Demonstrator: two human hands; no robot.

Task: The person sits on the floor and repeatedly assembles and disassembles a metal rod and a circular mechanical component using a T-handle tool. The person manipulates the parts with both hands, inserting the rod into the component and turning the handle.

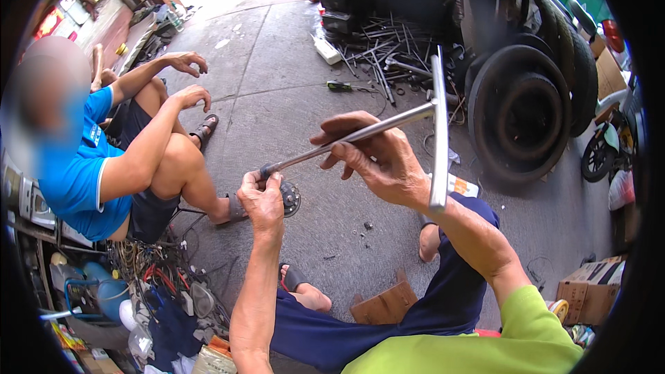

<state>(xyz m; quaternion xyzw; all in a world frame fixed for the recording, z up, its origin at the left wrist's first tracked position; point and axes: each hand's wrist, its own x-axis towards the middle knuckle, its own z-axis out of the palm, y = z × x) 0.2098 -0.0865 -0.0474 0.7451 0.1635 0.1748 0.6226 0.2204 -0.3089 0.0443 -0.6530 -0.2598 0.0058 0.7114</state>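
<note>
A metal T-handle socket wrench is held up in front of me, its crossbar at the right and its shaft sloping down to the left. My left hand pinches the dark socket end between thumb and fingers. Around the middle of the shaft curls my right hand, with its thumb below the rod and its fingers loosely bent. Just beyond my left hand, a round dark metal part with bolt holes lies on the ground, partly covered by that hand.
A person in a blue shirt sits at the left. Loose metal tools are heaped at the far side, beside a large wheel. Cables and scrap lie at the lower left. A small wooden stool stands between my legs. Cardboard box sits right.
</note>
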